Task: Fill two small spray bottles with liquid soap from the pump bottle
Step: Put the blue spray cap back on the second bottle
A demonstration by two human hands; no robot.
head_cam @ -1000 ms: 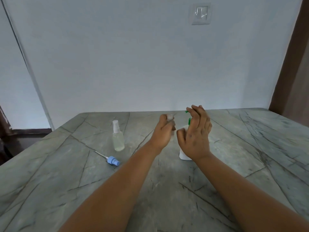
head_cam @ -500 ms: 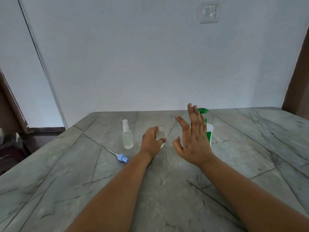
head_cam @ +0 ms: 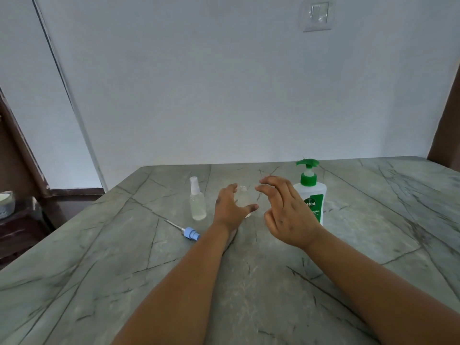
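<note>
A small clear spray bottle (head_cam: 242, 199) without its cap stands on the stone table (head_cam: 249, 282). My left hand (head_cam: 230, 210) is loosely spread around it, fingers straightened on its left and thumb across its lower front. My right hand (head_cam: 283, 210) hovers just right of it with relaxed fingers, holding nothing. Behind that hand stands the white pump bottle (head_cam: 312, 192) with its green pump head. A second small spray bottle (head_cam: 198, 205), capped and partly filled, stands to the left. A blue spray head (head_cam: 191, 232) with its dip tube lies on the table near my left wrist.
The table runs up to a pale wall with a switch plate (head_cam: 317, 14). Off the table's left edge, a low dark piece of furniture carries a small bowl (head_cam: 5, 202).
My left hand has lowered the uncapped bottle from beside the pump spout onto the table and loosened its fingers. My right hand has come off the pump and moved left, exposing the pump bottle.
</note>
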